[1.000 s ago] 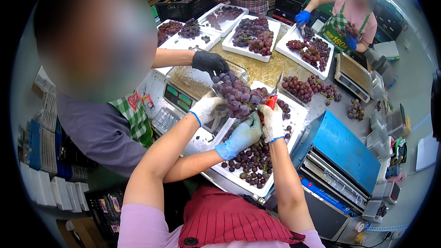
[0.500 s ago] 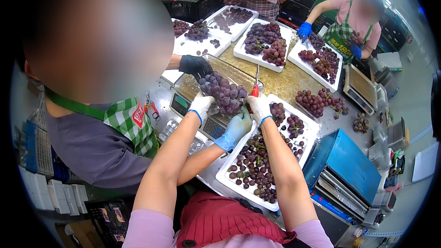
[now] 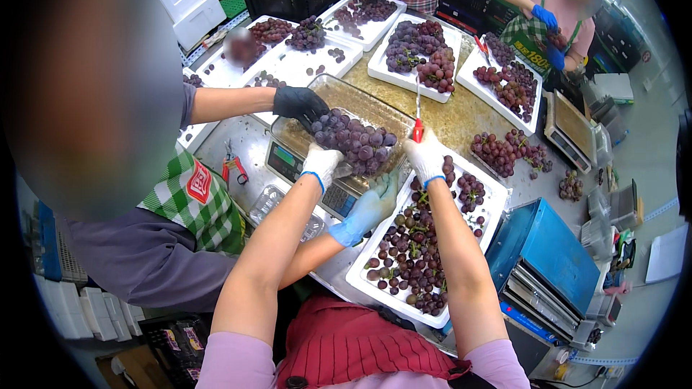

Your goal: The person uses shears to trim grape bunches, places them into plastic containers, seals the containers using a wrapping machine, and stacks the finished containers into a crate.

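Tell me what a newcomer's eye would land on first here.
Probably the big purple grape bunch at the centre, between a co-worker's black glove and the camera wearer's white-gloved left grip. Just to its right, the red-handled scissors stand out in the white-gloved right grip, blades pointing away. Nearer the wearer, a white tray full of dark grapes also draws notice.

Here's my left hand (image 3: 321,163) at the lower edge of the grape bunch (image 3: 355,142), above the scale (image 3: 287,164), while my right hand (image 3: 425,157) grips red-handled snips (image 3: 418,130), blades pointing up, just beside the bunch. 2 co-worker's gloves are in close: 1 black glove (image 3: 298,104) at the upper left, 1 pale blue glove (image 3: 376,200) below. Under my right forearm (image 3: 463,263), a white tray (image 3: 493,202) carries loose grapes (image 3: 404,241).
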Demonstrator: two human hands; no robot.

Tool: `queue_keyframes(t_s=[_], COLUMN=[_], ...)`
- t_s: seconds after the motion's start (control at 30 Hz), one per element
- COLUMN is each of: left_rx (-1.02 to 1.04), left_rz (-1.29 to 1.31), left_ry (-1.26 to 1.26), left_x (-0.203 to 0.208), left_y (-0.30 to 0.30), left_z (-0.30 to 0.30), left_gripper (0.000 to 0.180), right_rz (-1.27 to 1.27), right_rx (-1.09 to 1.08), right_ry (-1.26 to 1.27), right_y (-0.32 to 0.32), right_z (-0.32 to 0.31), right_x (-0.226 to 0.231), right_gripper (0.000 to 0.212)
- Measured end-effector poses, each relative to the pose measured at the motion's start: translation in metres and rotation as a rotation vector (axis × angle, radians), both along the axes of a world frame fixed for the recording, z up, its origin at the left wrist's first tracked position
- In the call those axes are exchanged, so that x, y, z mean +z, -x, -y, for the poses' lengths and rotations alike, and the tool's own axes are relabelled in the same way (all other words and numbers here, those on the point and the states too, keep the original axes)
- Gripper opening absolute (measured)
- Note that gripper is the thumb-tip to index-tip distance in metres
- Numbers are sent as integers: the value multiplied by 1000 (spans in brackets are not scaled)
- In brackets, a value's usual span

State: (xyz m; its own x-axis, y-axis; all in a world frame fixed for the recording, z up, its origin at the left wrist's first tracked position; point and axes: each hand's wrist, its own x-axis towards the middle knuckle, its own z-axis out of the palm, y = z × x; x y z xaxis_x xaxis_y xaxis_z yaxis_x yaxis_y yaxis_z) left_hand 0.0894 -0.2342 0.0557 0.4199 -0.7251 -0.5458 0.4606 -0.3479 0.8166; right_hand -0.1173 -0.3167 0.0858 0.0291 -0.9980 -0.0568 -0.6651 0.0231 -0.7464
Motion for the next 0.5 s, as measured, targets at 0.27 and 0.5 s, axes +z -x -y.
queue_keyframes(t_s=[0.27,0.5], left_rx=[-55,-185], left_rz=[10,293], left_ry=[56,271], left_x=[26,69], left_y=[-11,20], left_z=[-41,-111], left_gripper=[62,62], right_rz=[147,-53], right_rx=[91,230], right_ry=[154,47], right_y=[55,55], right_z=[-102,-159], right_x=[26,27], right_gripper=[41,35])
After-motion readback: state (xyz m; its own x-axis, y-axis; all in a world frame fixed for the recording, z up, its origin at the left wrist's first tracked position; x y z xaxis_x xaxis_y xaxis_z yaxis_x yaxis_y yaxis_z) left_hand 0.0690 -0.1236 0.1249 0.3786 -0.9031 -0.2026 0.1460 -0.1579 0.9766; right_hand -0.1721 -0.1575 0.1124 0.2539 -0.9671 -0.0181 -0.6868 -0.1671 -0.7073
